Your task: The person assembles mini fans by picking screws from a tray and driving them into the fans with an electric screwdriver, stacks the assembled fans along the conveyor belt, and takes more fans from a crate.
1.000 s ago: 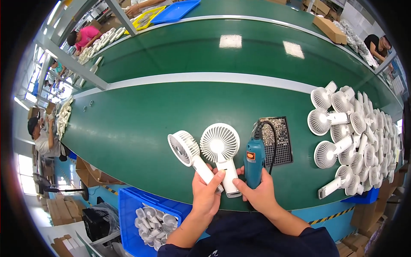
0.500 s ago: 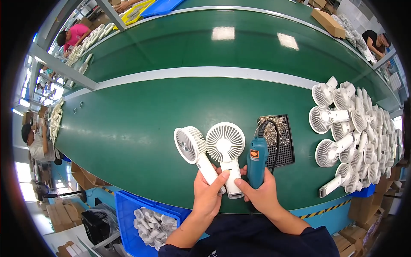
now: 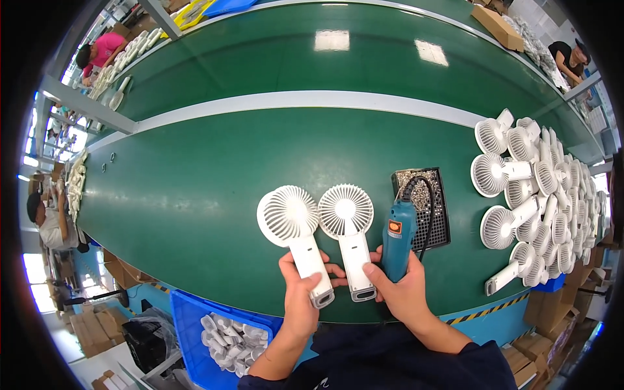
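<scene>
A white handheld fan [image 3: 311, 263] is gripped by its handle in my left hand [image 3: 300, 299], the thumb on the handle and the fingers behind it. Its round grille faces up. Beside it lies a second white handheld fan [image 3: 354, 260], grille up, with the two heads nearly touching. My right hand [image 3: 406, 296] is closed round a teal electric screwdriver [image 3: 398, 244] with a black cable, its thumb pressing the second fan's handle. The screwdriver's tip is hidden. Just beyond it sits a black perforated tray [image 3: 442, 227] with many small screws.
White handheld fans [image 3: 497, 227] are heaped along the right of the green table [image 3: 214, 195]. A blue bin [image 3: 185, 338] of white parts stands below the near edge, left. A raised pale rail [image 3: 312, 99] crosses behind. Several people work farther off, one at the left [image 3: 55, 224].
The left fan has turned from sideways to grille up, and its handle has moved apart from the second fan. My left thumb has left the second handle. The screwdriver has shifted slightly right.
</scene>
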### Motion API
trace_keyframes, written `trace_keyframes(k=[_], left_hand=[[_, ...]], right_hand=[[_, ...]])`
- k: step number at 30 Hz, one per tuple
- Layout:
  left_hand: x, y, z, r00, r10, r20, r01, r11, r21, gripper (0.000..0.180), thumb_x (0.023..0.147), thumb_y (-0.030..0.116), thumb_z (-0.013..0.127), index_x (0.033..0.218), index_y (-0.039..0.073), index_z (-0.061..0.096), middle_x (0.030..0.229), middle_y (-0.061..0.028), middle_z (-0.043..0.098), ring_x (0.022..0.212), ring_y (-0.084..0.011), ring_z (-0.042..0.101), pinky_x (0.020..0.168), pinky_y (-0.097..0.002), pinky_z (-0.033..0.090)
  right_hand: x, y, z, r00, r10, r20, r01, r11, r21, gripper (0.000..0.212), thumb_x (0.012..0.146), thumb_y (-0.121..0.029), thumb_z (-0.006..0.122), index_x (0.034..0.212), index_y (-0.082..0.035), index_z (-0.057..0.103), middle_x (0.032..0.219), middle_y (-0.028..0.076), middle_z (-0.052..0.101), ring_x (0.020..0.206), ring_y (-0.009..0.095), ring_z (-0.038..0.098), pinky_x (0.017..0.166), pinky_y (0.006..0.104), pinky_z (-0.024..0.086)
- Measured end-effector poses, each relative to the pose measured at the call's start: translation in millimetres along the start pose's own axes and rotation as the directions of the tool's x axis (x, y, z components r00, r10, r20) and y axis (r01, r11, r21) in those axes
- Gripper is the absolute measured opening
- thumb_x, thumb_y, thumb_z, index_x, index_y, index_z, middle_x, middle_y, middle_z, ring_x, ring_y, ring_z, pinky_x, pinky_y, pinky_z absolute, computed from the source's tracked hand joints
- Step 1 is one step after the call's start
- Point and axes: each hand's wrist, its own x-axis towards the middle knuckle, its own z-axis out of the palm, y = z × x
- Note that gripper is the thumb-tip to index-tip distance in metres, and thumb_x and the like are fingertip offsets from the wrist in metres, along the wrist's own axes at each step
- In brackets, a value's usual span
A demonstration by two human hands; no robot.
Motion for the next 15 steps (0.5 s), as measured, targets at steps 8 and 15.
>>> trace_keyframes(k=[8,15], left_hand=[[-1,49,-19,0.997,-0.063,-0.047,0.075,0.591,0.803,0.031,0.092,0.015,0.063,0.111,-0.009,0.057,0.092,-0.0163,0.067,0.074,-0.0112,0.065,0.063,-0.0254,0.054],[21,67,5,0.446,-0.222,0.867,-0.866,-0.351,0.356,0.062,0.079,0.05,0.065,0.131,0.017,0.053,0.144,-0.0115,0.042,0.133,-0.0311,0.039,0.109,-0.0464,0.031]], right_hand=[[-23,-8,-7,0.98,-0.2,-0.018,0.2,0.977,0.077,0.039,0.09,-0.015,0.06,0.124,0.001,0.047,0.121,0.015,0.052,0.054,0.009,0.053,0.047,0.0227,0.043],[-55,-48,-50,0.487,-0.777,-0.398,0.853,0.327,0.406,0.059,0.093,-0.052,0.049,0.128,-0.005,0.037,0.109,0.007,0.048,0.055,0.017,0.052,0.049,0.0288,0.045]])
